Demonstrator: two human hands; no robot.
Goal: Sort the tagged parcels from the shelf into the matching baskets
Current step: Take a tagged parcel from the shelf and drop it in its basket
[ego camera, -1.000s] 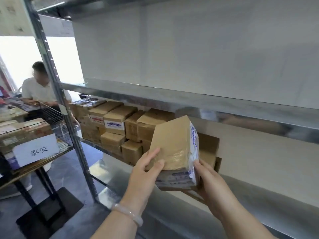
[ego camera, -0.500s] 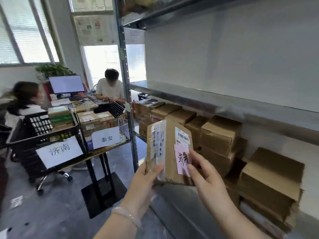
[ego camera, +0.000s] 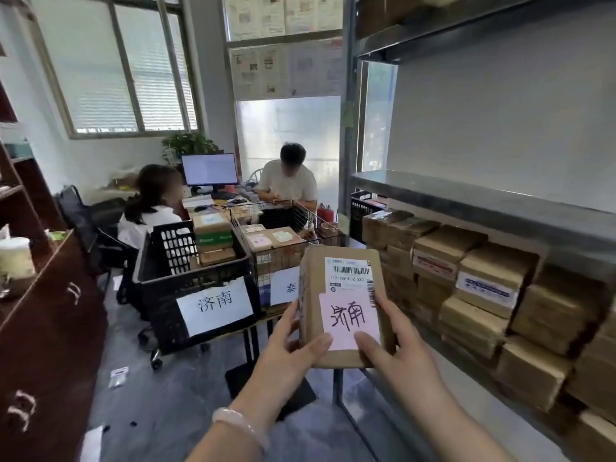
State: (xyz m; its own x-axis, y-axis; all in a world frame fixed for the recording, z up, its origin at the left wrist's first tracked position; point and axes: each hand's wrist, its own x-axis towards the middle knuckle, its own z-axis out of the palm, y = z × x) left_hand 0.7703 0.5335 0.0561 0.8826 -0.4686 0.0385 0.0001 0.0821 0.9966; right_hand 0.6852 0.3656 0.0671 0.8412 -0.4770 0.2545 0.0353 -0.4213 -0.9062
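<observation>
Parcel (ego camera: 343, 308): brown carton, upright between my left hand (ego camera: 286, 355) and right hand (ego camera: 396, 348), fingers pinching its lower edges. Open floor below; shelf (ego camera: 483, 208) edge just right of my right fingers. Barcode label on top, pink tag (ego camera: 348, 320) handwritten. Black basket (ego camera: 196, 278) beyond-left, labelled 济南.

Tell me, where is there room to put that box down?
The black basket has bare room at its near end, before the stacked boxes. The wire basket looks full. The shelf is bare along its front edge beside the crowded parcels.
</observation>
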